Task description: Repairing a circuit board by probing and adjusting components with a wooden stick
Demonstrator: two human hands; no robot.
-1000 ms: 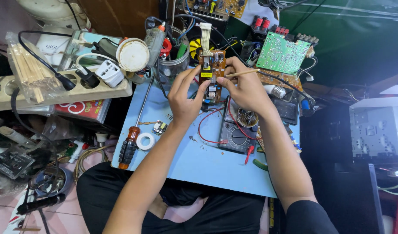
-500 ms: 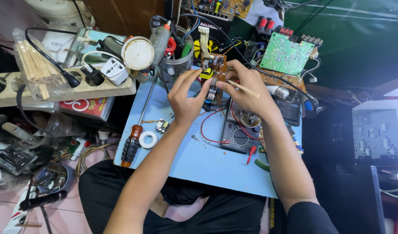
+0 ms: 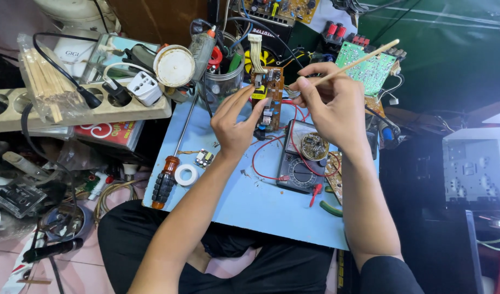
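Note:
My left hand [image 3: 236, 122] grips a small brown circuit board [image 3: 267, 95] upright above the light blue work surface [image 3: 244, 196]; a pale ribbon cable [image 3: 255, 51] sticks up from the board's top. My right hand [image 3: 331, 106] pinches a thin wooden stick [image 3: 359, 61] whose lower tip sits at the board's right edge while the rest points up and right. Red wires [image 3: 261, 158] trail from the board area down toward a dark multimeter [image 3: 301, 163] lying under my right wrist.
A screwdriver with an orange and black handle [image 3: 165, 182] and a roll of white tape [image 3: 186, 175] lie left on the surface. A power strip [image 3: 76, 109], a bag of wooden sticks [image 3: 46, 81], a tool jar [image 3: 223, 79] and a green circuit board [image 3: 367, 68] crowd the back.
My right hand has tilted the stick, so its free end now points up and right. My left hand holds the board in the same upright pose.

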